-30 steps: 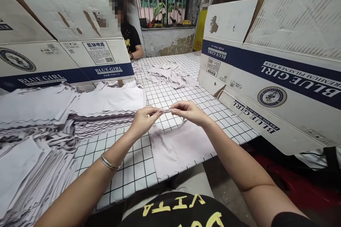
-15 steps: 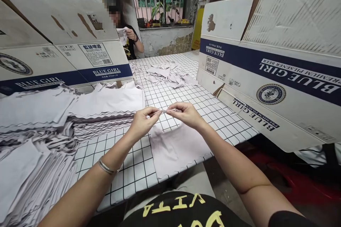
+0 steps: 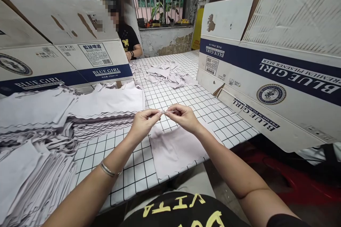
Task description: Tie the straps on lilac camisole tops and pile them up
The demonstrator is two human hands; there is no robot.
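Observation:
Over the gridded tablecloth (image 3: 133, 159), my left hand (image 3: 143, 123) pinches a thin pale fabric strap (image 3: 163, 112) between thumb and fingertips. Close to its right, my right hand (image 3: 185, 117) pinches the same strap, leaving a short bunched bit, like a small knot, visible between the fingertips. Below both hands a pale pink cloth garment piece (image 3: 177, 150) lies flat at the table's front edge. Whether the strap joins this piece is hidden by my hands.
Stacks of pale cut garment pieces (image 3: 106, 101) fill the left side. A loose heap of cloth pieces (image 3: 170, 74) lies farther back. Cardboard boxes stand left (image 3: 87, 42) and right (image 3: 239, 53). Behind the left box sits another person (image 3: 130, 39) with a hand on the table.
My right hand has shifted slightly and the strap between my fingertips looks more bunched. The other person's hand has lowered from a raised cloth to the table.

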